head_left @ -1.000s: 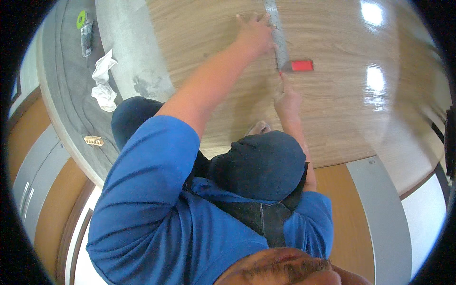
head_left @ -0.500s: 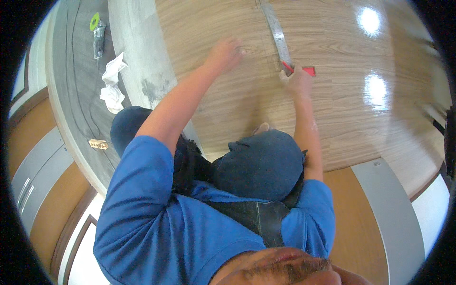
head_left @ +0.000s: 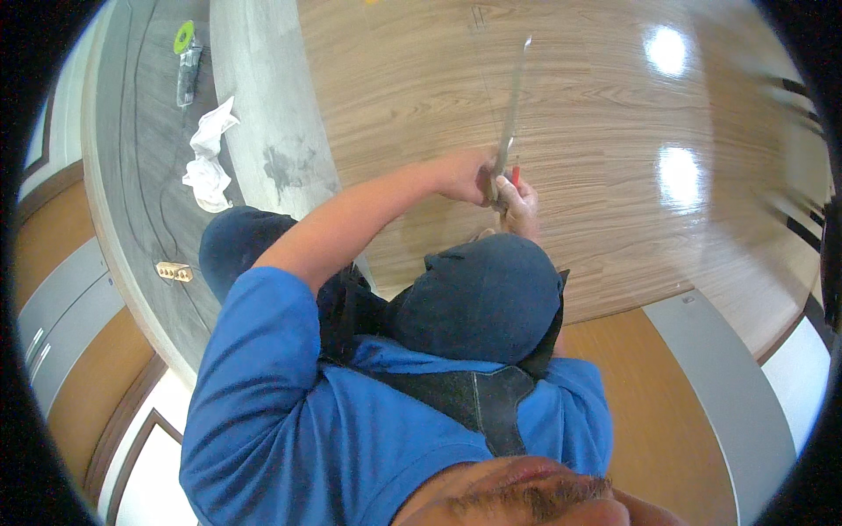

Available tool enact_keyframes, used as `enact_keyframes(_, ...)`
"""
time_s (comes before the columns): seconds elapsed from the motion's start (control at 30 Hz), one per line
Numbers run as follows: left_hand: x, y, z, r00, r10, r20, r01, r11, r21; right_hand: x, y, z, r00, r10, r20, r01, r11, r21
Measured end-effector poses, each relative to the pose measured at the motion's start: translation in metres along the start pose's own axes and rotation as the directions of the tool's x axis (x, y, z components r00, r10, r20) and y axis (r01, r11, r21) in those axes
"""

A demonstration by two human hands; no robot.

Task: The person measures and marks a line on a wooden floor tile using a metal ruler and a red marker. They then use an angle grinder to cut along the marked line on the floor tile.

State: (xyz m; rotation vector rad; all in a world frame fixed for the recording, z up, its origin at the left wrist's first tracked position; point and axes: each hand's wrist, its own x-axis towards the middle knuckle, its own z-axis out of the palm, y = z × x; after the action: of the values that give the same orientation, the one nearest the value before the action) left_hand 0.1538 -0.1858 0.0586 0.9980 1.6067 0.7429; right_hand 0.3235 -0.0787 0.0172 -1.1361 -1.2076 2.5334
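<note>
Over the wood-look floor [head_left: 412, 96], both my hands meet at the lower end of a metal ruler [head_left: 511, 105], which stands almost edge-on and points away from me. My left hand [head_left: 469, 175] is closed around that end. Beside it on the right, my right hand [head_left: 521, 209] is closed, its thumb against the ruler. A slim red tool with a thin tip [head_left: 516, 175] sticks up from the right hand; its exact kind is too small to tell. The fingers overlap and hide the ruler's base.
On the grey strip at left lie an angle grinder with a lime-green disc [head_left: 185, 66], a crumpled white cloth [head_left: 209, 158] and a wooden multi-socket block [head_left: 174, 272] with a cable. My bent knee [head_left: 482, 302] sits close below my hands. Dark chair legs [head_left: 800, 230] stand at far right.
The ruler has come up off the floor and turned edge-on. My right hand moved toward me and left with it; my left hand moved right and took hold of its lower end.
</note>
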Motion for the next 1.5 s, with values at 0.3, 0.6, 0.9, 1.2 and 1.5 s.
enact_keyframes(0.3, -0.049, -0.031, -0.052, 0.953, -0.252, -0.169, 0.283, 0.938, 0.200, 0.009, 0.025, 0.030, 0.905, -0.396, 0.156, 0.373, 0.563, -0.737)
enact_keyframes(0.6, -0.086, -0.098, -0.075, 0.691, -0.439, -0.574, 0.669, 0.688, 0.279, 0.004, 0.128, -0.046, 0.776, -0.538, 0.330, 0.377, -0.024, -0.926)
enact_keyframes(0.9, -0.091, -0.106, -0.069, 0.545, -0.516, -0.661, 0.786, 0.589, 0.188, -0.015, 0.117, -0.022, 0.737, -0.608, 0.295, 0.319, -0.072, -0.945)
enact_keyframes(1.2, -0.084, -0.079, -0.077, 0.497, -0.646, -0.579, 0.844, 0.513, 0.153, -0.012, 0.123, -0.026, 0.723, -0.634, 0.275, 0.346, -0.012, -0.938)
enact_keyframes(1.5, -0.086, -0.097, -0.070, 0.496, -0.606, -0.622, 0.835, 0.529, 0.151, -0.018, 0.112, -0.023, 0.794, -0.548, 0.262, 0.331, 0.028, -0.943)
